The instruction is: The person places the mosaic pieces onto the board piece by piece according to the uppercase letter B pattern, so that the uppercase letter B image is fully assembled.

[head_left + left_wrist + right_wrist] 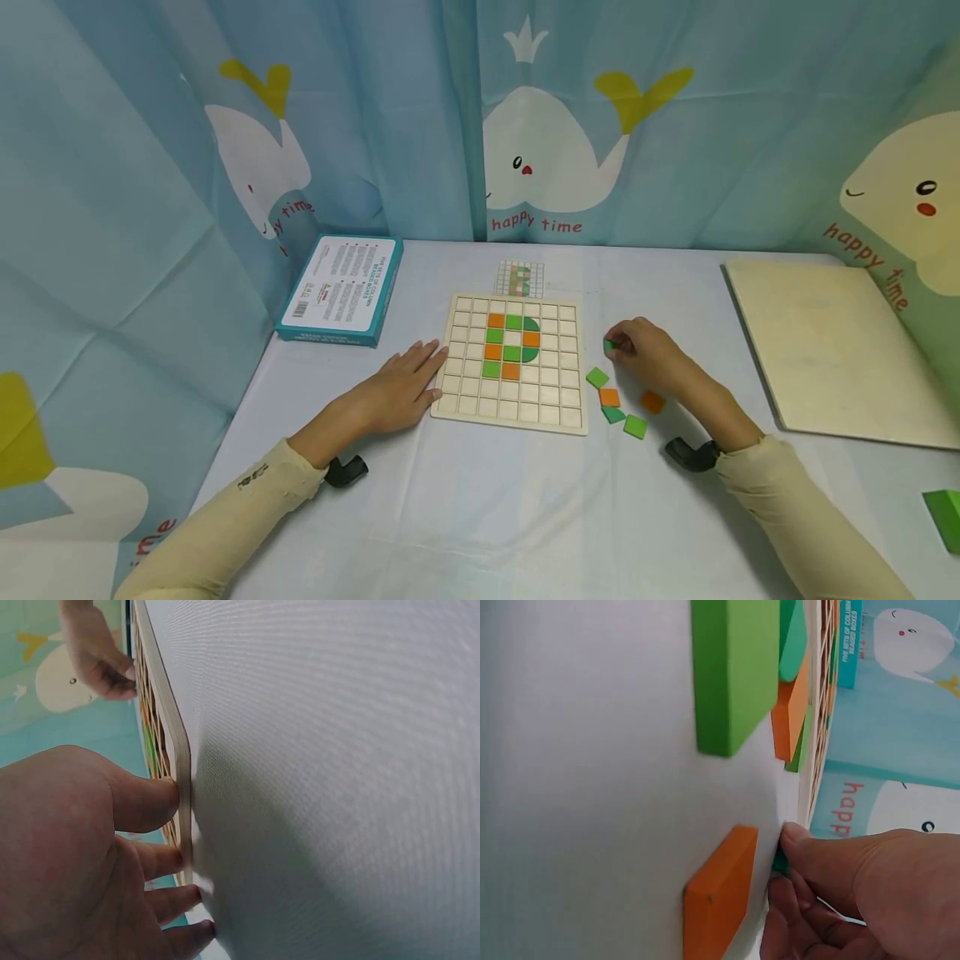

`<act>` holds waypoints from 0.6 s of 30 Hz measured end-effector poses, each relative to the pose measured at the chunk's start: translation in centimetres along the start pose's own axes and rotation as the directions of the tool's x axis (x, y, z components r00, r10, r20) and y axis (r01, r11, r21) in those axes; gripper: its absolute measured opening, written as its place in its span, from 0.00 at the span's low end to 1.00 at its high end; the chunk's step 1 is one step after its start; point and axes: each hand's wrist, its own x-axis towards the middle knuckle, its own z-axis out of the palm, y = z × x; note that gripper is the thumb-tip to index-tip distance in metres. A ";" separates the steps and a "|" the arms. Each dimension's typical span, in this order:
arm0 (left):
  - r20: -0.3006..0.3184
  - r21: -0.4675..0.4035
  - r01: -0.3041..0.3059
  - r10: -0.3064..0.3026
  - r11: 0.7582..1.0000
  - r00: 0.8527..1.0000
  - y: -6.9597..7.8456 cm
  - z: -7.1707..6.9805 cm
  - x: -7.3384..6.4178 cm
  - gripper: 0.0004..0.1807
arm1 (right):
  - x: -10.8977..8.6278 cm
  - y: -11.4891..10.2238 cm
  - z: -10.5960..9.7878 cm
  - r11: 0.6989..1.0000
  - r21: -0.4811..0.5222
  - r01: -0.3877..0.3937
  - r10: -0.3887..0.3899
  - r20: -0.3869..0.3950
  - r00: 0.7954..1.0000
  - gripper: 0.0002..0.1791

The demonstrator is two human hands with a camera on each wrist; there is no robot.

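A wooden grid board (510,412) lies on the table, with orange and green tiles set in a P-like shape. My left hand (397,387) rests at its left edge, fingers extended; in the left wrist view the thumb (146,802) touches the rim. To the right of the board, my right hand (651,354) pinches a small dark green tile (608,344) between thumb and fingers. That green tile (780,861) is mostly hidden by the fingers in the right wrist view. Loose near this hand are an orange tile (652,402), a green square tile (635,427) and several others.
A small printed pattern card (532,267) lies just behind the board. At the back left is a teal and white box (341,287). A large pale wooden panel (840,350) lies at the right, and a green block (943,517) sits at the right edge.
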 end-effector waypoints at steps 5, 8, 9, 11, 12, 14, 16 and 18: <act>0.002 -0.004 0.003 -0.003 1.000 1.000 0.0 0.0 0.0 0.37 | -0.2 -1.7 0.9 1.000 0.028 -0.006 0.006 0.014 1.000 0.17; 0.004 -0.008 0.007 -0.007 1.000 1.000 0.0 0.0 0.0 0.37 | -0.4 -3.5 1.9 0.999 0.040 0.017 -0.018 0.024 1.000 0.16; 0.004 -0.009 0.008 -0.008 1.000 1.000 0.1 0.0 0.0 0.37 | -0.5 -4.2 2.3 0.998 0.046 0.037 -0.038 0.025 0.999 0.16; 0.002 -0.013 0.010 -0.010 1.000 1.000 0.1 -0.1 0.0 0.37 | -0.7 -5.4 3.1 0.995 0.051 0.081 -0.083 0.026 0.996 0.15; 0.002 -0.016 0.010 -0.010 1.000 1.000 0.1 -0.1 0.0 0.37 | -0.7 -5.9 3.5 0.992 0.052 0.113 -0.114 0.023 0.993 0.14; 0.003 -0.018 0.010 -0.010 1.000 1.000 0.1 -0.1 -0.1 0.37 | -0.7 -6.8 4.3 0.986 0.048 0.162 -0.163 0.018 0.987 0.13; 0.005 -0.019 0.008 -0.008 1.000 1.000 0.0 -0.1 0.0 0.37 | -0.7 -7.6 5.0 0.981 0.029 0.194 -0.194 0.010 0.981 0.13; 0.010 -0.020 0.009 -0.008 1.000 1.000 0.0 -0.1 0.0 0.37 | -0.6 -8.2 5.7 0.977 0.000 0.213 -0.213 -0.003 0.977 0.12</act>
